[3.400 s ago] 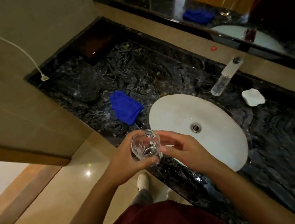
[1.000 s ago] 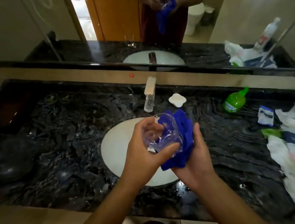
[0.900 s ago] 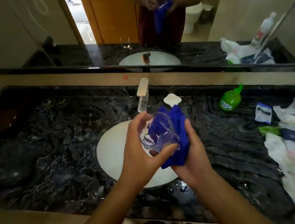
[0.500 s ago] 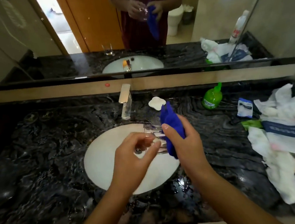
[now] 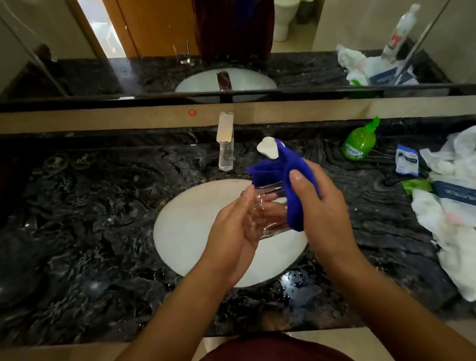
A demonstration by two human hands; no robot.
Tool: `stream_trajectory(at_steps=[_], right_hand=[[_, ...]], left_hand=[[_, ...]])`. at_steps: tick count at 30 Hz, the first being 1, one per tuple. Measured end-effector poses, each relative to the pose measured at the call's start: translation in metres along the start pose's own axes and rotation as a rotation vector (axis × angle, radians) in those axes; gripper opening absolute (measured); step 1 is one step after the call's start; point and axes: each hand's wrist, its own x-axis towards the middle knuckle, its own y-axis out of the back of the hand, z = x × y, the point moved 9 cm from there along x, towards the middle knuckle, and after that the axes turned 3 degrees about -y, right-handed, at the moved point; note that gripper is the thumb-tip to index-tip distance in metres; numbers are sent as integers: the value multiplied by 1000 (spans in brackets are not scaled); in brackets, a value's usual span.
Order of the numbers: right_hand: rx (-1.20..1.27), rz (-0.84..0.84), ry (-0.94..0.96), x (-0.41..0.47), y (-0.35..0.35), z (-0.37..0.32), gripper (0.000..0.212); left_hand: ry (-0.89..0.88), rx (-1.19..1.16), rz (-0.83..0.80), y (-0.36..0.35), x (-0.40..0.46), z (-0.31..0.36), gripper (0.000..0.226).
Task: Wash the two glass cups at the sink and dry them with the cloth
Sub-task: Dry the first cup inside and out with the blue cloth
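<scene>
One cup was gripped sideways in left hand, axis L-R; cloth, clutched in right hand, was pressed on its right end.

Both forearms reach forward from the near edge and converge at centre. The left hand is curled, palm turned right, its fingers wrapped round a glass cup. The right hand sits just right of it, thumb raised and fingers gripping a blue cloth against the cup.
</scene>
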Motion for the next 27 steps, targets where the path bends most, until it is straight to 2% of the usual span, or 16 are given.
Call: stream_trajectory(at_steps=[2,6,10,11,12,13,14,17,19,21,24,25,27], right_hand=[[40,-28,-13,1,-5,-4,23],[195,-71,-25,14,-6,-10,26],[405,-245,-124,29,-23,-8,64],[490,-259,-151,30,-26,-5,56],[564,-271,-161,31,-28,-3,35],[624,-272,-184,31,-31,-1,25],[671,-243,-196,32,-33,2,30],[759,-45,-281,31,-35,16,28],[736,116,-319,23,-34,32,35],[642,202,-336,8,-39,41,48],[439,182,-307,-12,-52,43,42],[366,164,-249,-16,-54,39,39],[250,144,-93,-17,-53,29,46]], left_hand=[[-3,-22,10,2,0,3,58],[-8,-128,129,15,3,0,43],[133,-320,68,-1,-1,-17,35],[145,-348,67,-2,1,-18,37],[145,-381,65,-4,4,-18,39],[142,-417,54,-7,7,-17,45],[140,-436,62,-8,10,-16,45],[123,-458,207,-2,10,-18,20],[86,-459,242,-1,14,-17,35],[26,-420,246,-2,18,-10,52],[-44,-292,348,8,21,-2,57],[-57,-259,371,10,21,1,57],[-89,-192,385,12,20,3,55]])
